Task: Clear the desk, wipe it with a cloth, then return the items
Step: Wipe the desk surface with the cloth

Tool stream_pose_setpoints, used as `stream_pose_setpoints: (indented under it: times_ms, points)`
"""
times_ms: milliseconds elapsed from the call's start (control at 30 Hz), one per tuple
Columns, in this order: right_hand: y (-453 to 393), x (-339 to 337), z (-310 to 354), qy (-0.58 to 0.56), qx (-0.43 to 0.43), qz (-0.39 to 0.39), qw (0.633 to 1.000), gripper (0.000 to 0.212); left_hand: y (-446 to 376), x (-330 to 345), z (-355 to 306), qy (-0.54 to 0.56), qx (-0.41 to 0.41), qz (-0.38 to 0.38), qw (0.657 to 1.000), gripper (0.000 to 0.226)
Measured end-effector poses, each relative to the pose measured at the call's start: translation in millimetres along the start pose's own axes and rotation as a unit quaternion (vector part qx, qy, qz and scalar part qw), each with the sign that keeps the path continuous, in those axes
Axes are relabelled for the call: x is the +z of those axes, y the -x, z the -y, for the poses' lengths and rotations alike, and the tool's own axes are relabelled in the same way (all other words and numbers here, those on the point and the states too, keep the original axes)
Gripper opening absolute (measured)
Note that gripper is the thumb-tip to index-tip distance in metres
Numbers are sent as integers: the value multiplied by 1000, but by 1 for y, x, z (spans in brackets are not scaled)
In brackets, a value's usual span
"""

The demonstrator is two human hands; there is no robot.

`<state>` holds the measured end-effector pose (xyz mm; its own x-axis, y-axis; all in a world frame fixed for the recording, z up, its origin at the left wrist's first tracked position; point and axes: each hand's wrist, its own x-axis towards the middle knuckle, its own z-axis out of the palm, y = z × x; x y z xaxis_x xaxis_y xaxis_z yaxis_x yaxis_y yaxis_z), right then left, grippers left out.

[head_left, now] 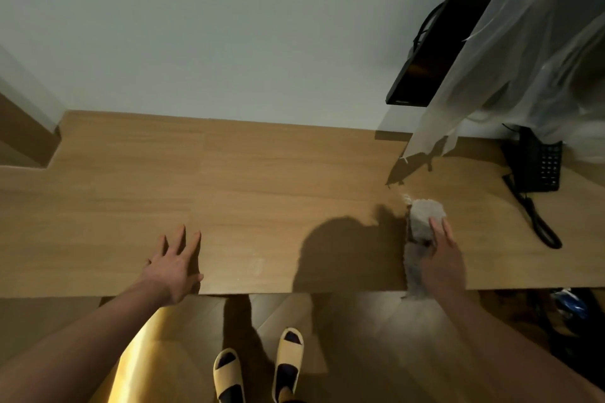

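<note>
Fingers [438,227] press one cloth [425,216] onto one desk [262,173].

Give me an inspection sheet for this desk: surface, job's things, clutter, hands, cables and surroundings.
Surface: wooden desk, mostly bare.
Job's things: grey cloth on the desk, its end hanging over the front edge.
Clutter: black phone at the right rear.
Hands: left hand flat on the desk, fingers spread; right hand pressing the cloth.
Cables: coiled phone cord on the desk; a cable behind the TV.
Surroundings: wall-mounted TV, plastic sheet, slippers on the floor.
</note>
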<state>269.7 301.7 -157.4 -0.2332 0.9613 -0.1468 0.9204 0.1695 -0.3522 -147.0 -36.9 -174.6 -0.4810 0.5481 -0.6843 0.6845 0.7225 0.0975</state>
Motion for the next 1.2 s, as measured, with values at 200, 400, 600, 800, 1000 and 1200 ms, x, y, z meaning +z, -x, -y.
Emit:
stream_pose_setpoints:
  times_ms: [200,400,600,800,1000,1200]
  points:
    - [-18,43,-11,104,39,155,982,58,-7,6,3,3,3,-13,1000,95]
    - [42,90,50,93,-39,115,988,60,-2,5,0,16,0,-17,1000,94]
    - [104,130,146,83,-131,140,978,59,4,4,1,22,25,-22,999,87]
    - [199,181,246,77,-230,161,957,63,33,13,39,-2,86,-67,994,86]
    - [263,209,278,32,-303,160,939,79,58,18,116,-5,60,-93,994,87]
    - [298,194,317,-100,-342,237,904,66,67,6,150,27,39,-97,994,83]
